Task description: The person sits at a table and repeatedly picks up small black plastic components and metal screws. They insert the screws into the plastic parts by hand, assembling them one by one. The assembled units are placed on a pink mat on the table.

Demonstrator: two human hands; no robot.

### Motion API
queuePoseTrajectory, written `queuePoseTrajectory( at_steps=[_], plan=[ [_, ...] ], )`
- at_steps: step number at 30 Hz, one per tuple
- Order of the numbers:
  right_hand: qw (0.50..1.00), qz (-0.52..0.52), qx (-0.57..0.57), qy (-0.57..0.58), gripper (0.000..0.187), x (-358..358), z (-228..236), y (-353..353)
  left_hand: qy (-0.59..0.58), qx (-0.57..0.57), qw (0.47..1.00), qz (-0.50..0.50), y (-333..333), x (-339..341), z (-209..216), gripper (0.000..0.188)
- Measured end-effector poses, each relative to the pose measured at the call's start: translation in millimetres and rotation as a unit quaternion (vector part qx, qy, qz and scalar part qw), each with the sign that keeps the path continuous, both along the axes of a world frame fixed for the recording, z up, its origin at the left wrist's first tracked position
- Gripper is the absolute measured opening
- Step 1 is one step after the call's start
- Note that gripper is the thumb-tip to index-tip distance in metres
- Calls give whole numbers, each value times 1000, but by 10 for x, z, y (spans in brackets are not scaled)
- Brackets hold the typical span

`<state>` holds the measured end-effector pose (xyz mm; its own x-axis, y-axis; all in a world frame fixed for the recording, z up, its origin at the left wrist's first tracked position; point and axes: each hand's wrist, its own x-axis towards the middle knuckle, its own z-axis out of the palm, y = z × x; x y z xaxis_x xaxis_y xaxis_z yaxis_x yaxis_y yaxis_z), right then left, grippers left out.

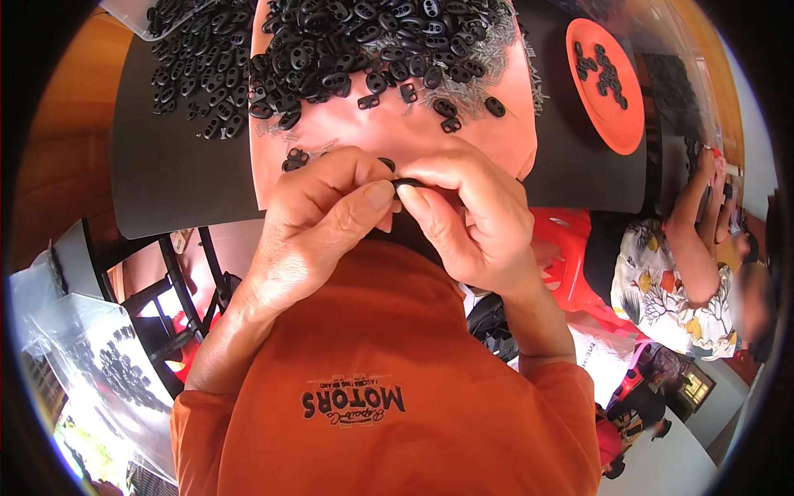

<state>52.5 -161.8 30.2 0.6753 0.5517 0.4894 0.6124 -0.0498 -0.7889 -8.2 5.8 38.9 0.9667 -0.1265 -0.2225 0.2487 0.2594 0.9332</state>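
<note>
Between the thumbs and fingertips of both hands is a small black plastic cord lock [405, 182], partly covered by the fingers. My left hand [318, 211] pinches its left end, and my right hand [475, 211] grips the right end. Both are just over the near edge of a pink sheet [347, 132]. Beyond them lies a big heap of black two-hole cord lock parts [356, 58]. Small metal springs [496, 62] are scattered along the heap's right side. A few loose cord lock pieces [294, 159] rest beside my left knuckles.
The sheet covers the middle of a dark table [165, 186]. More black parts [203, 66] are piled at left. An orange plate [620, 136] holds several cord locks at right. A red chair [579, 256] and another person [686, 281] are at right; a transparent bag [74, 331] is lower left.
</note>
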Motion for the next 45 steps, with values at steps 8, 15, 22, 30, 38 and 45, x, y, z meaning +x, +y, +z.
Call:
queuePoseTrajectory(
  at_steps=[8,15,22,30,38,45],
  plan=[
    [990,-61,-53,-116,20,-90,-49,-11,19,-19,999,-22,-69,-30,-32,30],
    [987,-27,-92,-128,38,-189,-44,-13,-34,-121,992,6,-80,-25,-80,27],
    [999,5,-34,25,27,-240,109,23,-48,-77,996,0,2,-66,-65,18],
    [995,-6,-94,-21,17,-135,61,94,-169,149,974,-9,98,-145,-163,12],
    [926,-18,-298,-232,21,410,12,284,-179,394,899,64,349,179,-35,22],
    [872,21,-372,-317,20,557,-1,443,-148,436,883,88,449,196,-43,21]
  ],
)
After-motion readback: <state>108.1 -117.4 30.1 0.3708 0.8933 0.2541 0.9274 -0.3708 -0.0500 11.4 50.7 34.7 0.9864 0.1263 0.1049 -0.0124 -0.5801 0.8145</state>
